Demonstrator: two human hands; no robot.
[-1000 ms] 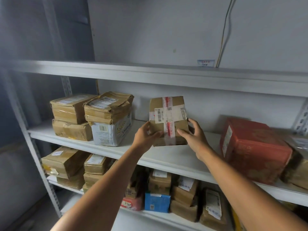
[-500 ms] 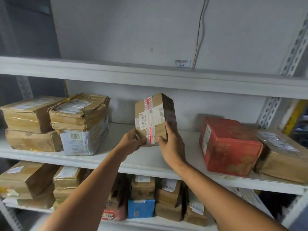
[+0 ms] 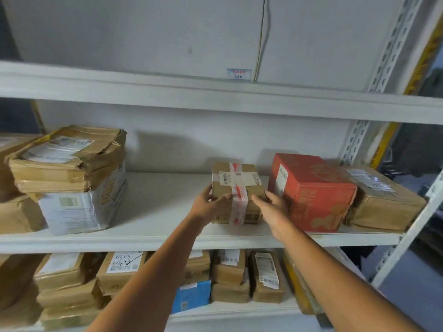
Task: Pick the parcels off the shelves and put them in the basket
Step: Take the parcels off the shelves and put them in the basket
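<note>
On the middle shelf point(image 3: 155, 212), a white board spanning the rack, a red box point(image 3: 318, 195) sits to the right. The brown parcel point(image 3: 237, 185), banded with red-and-white tape, lies flat just left of the red box, label face up. The left hand point(image 3: 208, 207) grips the parcel's near left corner, thumb on top, fingers curled round the side. The right hand point(image 3: 273, 209) grips the near right corner, thumb on the front edge, fingers between the parcel and the red box. Half a second ago both hands held the parcel tilted on edge, farther from the red box; it now rests flat on the shelf.
</note>
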